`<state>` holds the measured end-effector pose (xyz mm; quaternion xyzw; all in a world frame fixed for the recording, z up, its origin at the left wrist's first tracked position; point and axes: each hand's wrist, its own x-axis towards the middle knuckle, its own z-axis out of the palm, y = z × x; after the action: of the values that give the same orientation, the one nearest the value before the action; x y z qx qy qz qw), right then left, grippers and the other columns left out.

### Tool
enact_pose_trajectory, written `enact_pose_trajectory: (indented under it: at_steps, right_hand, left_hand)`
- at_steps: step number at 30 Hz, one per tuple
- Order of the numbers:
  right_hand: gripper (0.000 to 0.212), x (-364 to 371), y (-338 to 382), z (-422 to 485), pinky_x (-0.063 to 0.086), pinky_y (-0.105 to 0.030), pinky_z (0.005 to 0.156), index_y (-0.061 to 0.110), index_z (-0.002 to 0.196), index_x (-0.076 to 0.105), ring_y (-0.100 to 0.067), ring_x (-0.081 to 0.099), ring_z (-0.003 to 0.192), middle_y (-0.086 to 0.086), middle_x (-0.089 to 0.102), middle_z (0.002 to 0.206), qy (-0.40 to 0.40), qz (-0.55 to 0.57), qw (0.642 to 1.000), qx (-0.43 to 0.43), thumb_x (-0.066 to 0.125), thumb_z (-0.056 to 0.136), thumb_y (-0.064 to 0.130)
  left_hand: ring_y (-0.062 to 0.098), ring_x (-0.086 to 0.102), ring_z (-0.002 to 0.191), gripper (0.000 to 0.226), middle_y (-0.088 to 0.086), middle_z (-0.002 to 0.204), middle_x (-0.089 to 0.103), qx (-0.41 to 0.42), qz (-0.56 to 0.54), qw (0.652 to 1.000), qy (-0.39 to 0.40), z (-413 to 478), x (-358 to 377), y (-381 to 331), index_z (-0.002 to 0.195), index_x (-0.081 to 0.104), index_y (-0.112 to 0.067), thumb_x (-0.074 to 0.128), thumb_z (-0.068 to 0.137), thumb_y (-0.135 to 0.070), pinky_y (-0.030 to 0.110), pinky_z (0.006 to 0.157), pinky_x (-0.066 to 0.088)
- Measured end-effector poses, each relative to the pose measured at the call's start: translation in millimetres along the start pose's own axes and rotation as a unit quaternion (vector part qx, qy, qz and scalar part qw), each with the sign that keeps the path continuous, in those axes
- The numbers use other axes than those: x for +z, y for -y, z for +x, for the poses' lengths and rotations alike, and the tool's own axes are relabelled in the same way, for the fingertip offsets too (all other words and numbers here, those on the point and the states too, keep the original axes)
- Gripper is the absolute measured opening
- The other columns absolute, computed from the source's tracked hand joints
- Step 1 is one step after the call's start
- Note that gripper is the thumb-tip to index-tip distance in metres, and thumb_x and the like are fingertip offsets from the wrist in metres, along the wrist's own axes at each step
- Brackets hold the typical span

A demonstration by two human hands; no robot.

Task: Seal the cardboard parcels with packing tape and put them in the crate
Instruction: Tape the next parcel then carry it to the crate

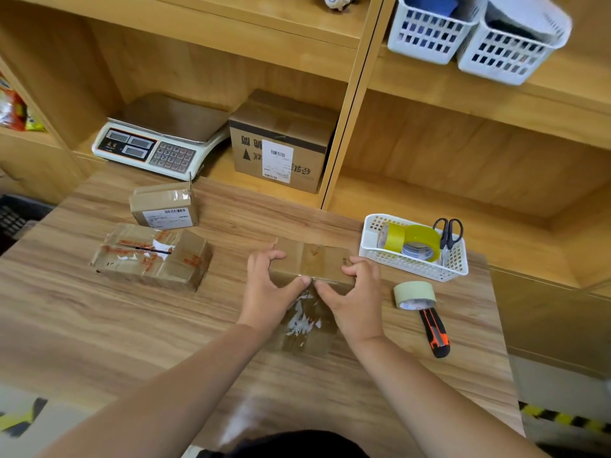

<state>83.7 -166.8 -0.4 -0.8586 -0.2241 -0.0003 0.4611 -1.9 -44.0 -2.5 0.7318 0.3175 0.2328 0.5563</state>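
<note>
Right of parcel [312, 261]: tape roll [414, 293], knife [435, 332], basket [405, 263].

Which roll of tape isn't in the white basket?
The pale beige roll of tape, on the wooden table beside the orange-and-black utility knife. The two yellow rolls sit inside the white plastic basket.

Parcel-packing room; weighing scale [158, 143], labelled carton [281, 143]
</note>
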Motion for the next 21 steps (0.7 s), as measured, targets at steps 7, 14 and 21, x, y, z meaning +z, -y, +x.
enact_pose_trajectory:
  at_steps: [7,14,21]
  right_hand:
    - [0.041,1,6,-10,0.026,0.004,0.078,0.007,0.083,0.051,0.001,0.040,0.102,0.001,0.041,0.106,0.000,0.023,0.999,0.036,0.083,0.064,0.025]
    - [0.029,10,15,-6,0.026,-0.020,0.071,0.017,0.073,0.048,-0.015,0.041,0.098,0.013,0.038,0.093,0.001,0.007,0.998,0.063,0.077,0.070,0.020]
    - [0.018,11,14,5,0.027,-0.025,0.073,0.016,0.086,0.061,-0.018,0.042,0.102,0.004,0.043,0.102,0.000,-0.038,0.999,0.027,0.069,0.084,0.033]
  left_hand:
    - [-0.002,0.035,0.114,0.043,-0.007,0.119,0.039,-0.024,-0.010,0.999,-0.029,-9,4,-1,0.101,0.050,-0.016,0.081,0.071,-0.015,0.009,0.091,0.025]
    - [-0.004,0.036,0.109,0.030,-0.007,0.120,0.037,-0.049,-0.025,0.998,-0.026,-12,8,-7,0.093,0.051,-0.022,0.076,0.077,-0.021,-0.001,0.075,0.027]
    - [0.011,0.037,0.132,0.058,-0.002,0.137,0.040,-0.069,-0.063,0.994,0.051,4,-3,3,0.138,0.033,-0.018,0.064,0.089,-0.018,0.027,0.108,0.034]
